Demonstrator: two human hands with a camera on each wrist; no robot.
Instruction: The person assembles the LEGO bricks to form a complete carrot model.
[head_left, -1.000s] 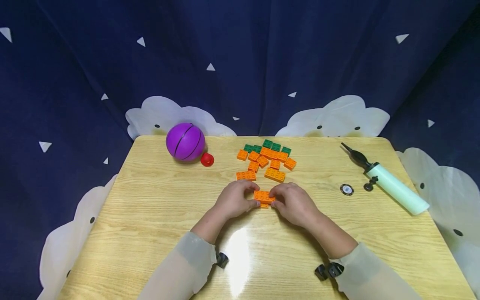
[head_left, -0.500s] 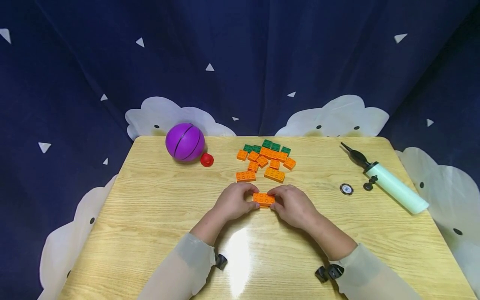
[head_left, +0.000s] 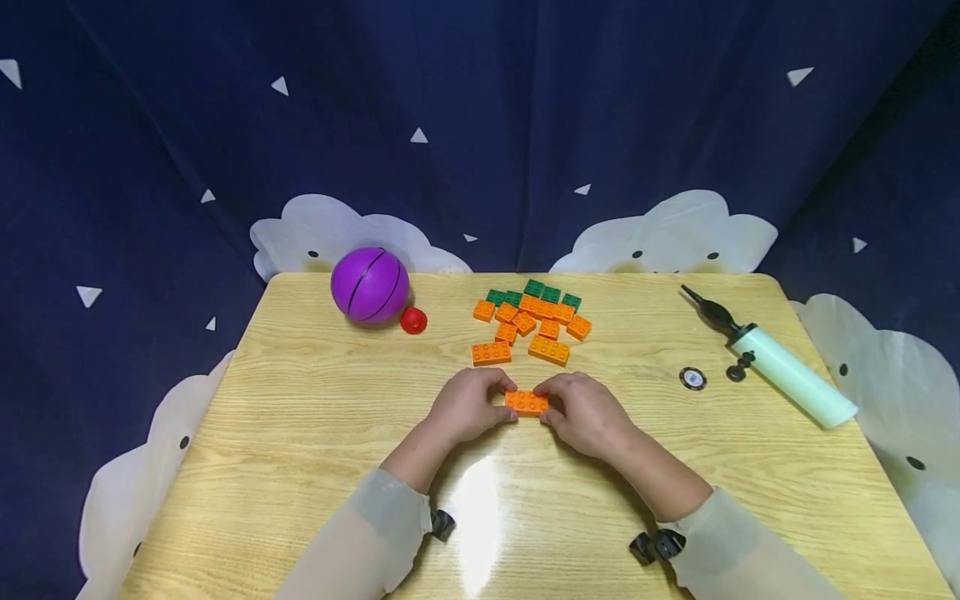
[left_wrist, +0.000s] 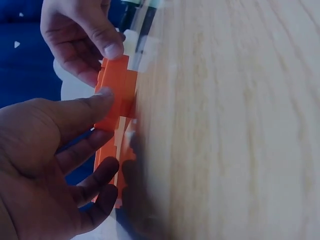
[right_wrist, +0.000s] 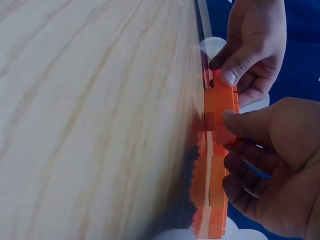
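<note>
A long orange toy building brick (head_left: 527, 404) lies crosswise in front of me, studs up. My left hand (head_left: 471, 403) pinches its left end between thumb and fingers, and my right hand (head_left: 587, 413) grips the right end the same way. Under its middle, a smaller orange brick (left_wrist: 129, 92) shows in the left wrist view, standing on the wooden table (head_left: 315, 467). The long brick's ends stick out past it on both sides. From above, the smaller brick is hidden.
Beyond my hands lie loose orange bricks (head_left: 549, 350) and several green bricks (head_left: 551, 295). A purple ball (head_left: 371, 285) and a small red hat-shaped piece (head_left: 413, 320) are back left. On the right are a poker chip (head_left: 693, 378), a black pawn-like piece (head_left: 739, 367) and a hand pump (head_left: 795, 375).
Both hands have brought the long orange brick slightly toward me and down over the smaller one, which showed below its front edge earlier and is now covered in the head view.
</note>
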